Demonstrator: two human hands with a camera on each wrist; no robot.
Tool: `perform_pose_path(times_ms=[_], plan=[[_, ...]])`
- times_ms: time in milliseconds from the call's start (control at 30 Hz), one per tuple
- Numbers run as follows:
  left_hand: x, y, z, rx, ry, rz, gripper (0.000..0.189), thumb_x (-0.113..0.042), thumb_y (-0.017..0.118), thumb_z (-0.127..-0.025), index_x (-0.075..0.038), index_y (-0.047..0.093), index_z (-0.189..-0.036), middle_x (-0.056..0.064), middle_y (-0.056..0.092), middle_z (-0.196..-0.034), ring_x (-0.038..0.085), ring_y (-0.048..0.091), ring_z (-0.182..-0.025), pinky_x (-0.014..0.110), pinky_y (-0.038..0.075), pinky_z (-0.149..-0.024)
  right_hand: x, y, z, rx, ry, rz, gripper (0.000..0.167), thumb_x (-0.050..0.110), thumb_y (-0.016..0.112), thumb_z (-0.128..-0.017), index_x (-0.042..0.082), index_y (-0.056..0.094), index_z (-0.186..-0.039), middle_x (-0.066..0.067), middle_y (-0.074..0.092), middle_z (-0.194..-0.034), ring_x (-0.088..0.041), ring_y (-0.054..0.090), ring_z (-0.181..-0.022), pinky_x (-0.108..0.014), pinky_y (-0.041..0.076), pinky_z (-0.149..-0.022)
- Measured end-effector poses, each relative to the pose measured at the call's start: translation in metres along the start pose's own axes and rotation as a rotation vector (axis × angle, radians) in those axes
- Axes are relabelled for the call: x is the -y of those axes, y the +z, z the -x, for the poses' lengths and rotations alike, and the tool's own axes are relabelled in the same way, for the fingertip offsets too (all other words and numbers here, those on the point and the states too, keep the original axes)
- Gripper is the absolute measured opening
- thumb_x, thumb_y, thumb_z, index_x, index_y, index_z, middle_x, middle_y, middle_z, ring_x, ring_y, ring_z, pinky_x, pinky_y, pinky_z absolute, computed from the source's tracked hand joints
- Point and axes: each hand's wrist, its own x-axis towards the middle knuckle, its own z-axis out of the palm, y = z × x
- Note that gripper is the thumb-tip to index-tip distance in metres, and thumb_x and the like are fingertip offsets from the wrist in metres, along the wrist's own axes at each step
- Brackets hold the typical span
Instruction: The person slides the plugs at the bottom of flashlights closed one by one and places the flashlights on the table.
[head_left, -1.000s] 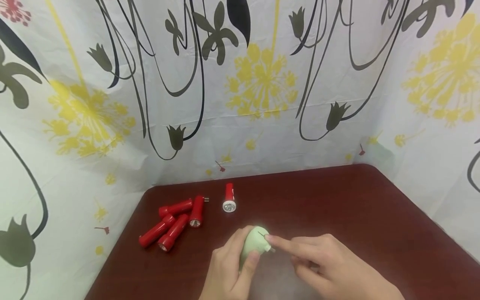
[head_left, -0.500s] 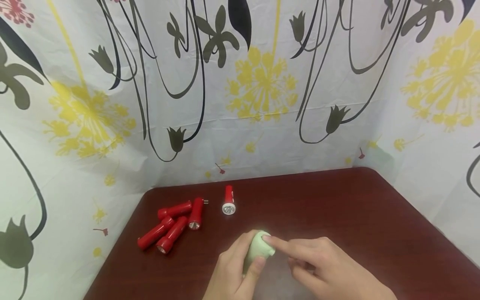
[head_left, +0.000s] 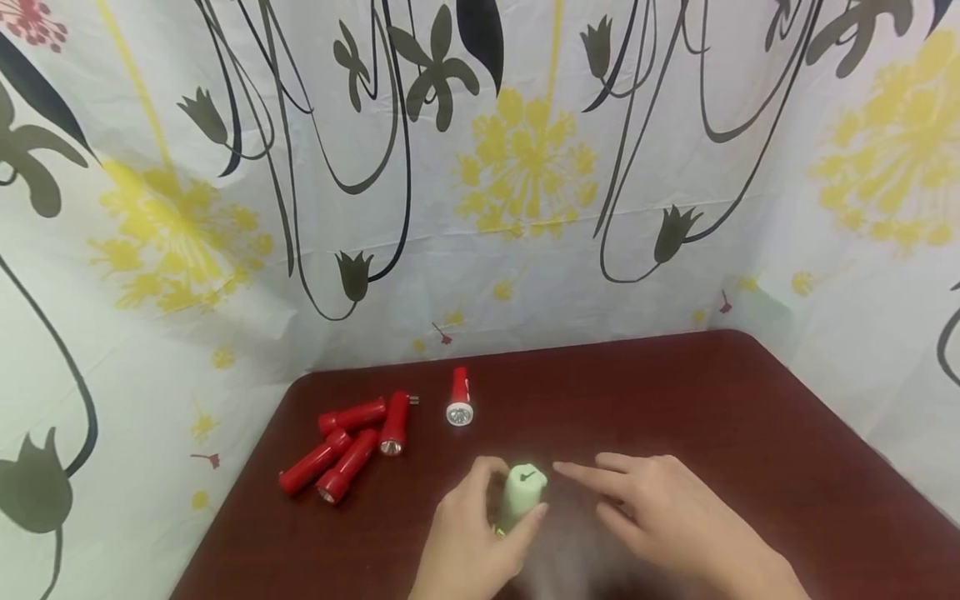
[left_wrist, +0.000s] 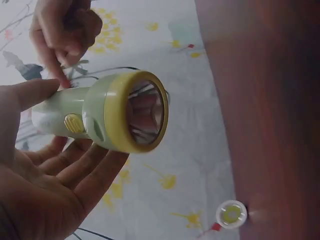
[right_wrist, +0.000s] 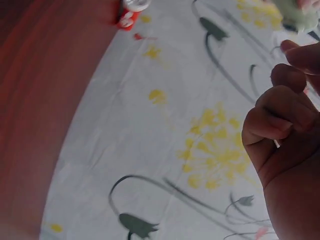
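Note:
My left hand (head_left: pixel 468 525) holds a pale green flashlight (head_left: pixel 521 497) between thumb and fingers, above the front of the table. In the left wrist view, the flashlight (left_wrist: pixel 75 100) has a yellow ring round its lens and a yellow sliding switch (left_wrist: pixel 74 123) on its side. Its tail end, with a dark slot, points up in the head view. Just right of that end is my right hand (head_left: pixel 660 508), its index finger extended and a small gap from the flashlight. The right wrist view shows its other fingers loosely curled, holding nothing.
Several red flashlights (head_left: pixel 315 461) lie grouped at the left of the dark red table (head_left: pixel 637 392). A red flashlight with a white head (head_left: pixel 460 396) lies apart from them, farther back. A flower-patterned cloth (head_left: pixel 465 275) hangs behind and at both sides.
My right index finger has come off the flashlight's tail end and moved slightly right. The flashlight has turned more upright in my left hand, whose fingers have shifted around it.

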Motion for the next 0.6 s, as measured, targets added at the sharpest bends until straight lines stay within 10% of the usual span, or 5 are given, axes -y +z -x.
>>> perform_pose_path(times_ms=[300, 600], plan=[[0.021, -0.008, -0.008, -0.097, -0.239, -0.002, 0.052, -0.048, 0.089, -0.083, -0.021, 0.060, -0.117, 0.000, 0.072, -0.104, 0.011, 0.067, -0.082, 0.034, 0.058, -0.073, -0.022, 0.004, 0.013, 0.009, 0.068, 0.047, 0.063, 0.003, 0.076, -0.079, 0.037, 0.074, -0.132, 0.026, 0.045, -0.084, 0.013, 0.023, -0.061, -0.006, 0.028, -0.059], [0.032, -0.014, -0.012, -0.108, -0.307, -0.021, 0.054, -0.050, 0.089, -0.082, -0.018, 0.061, -0.116, 0.002, 0.070, -0.103, 0.012, 0.067, -0.079, 0.033, 0.059, -0.071, -0.028, 0.006, 0.018, 0.012, 0.061, 0.041, 0.059, 0.003, 0.078, -0.078, 0.034, 0.076, -0.128, 0.027, 0.048, -0.086, 0.014, 0.027, -0.064, -0.007, 0.029, -0.060]])
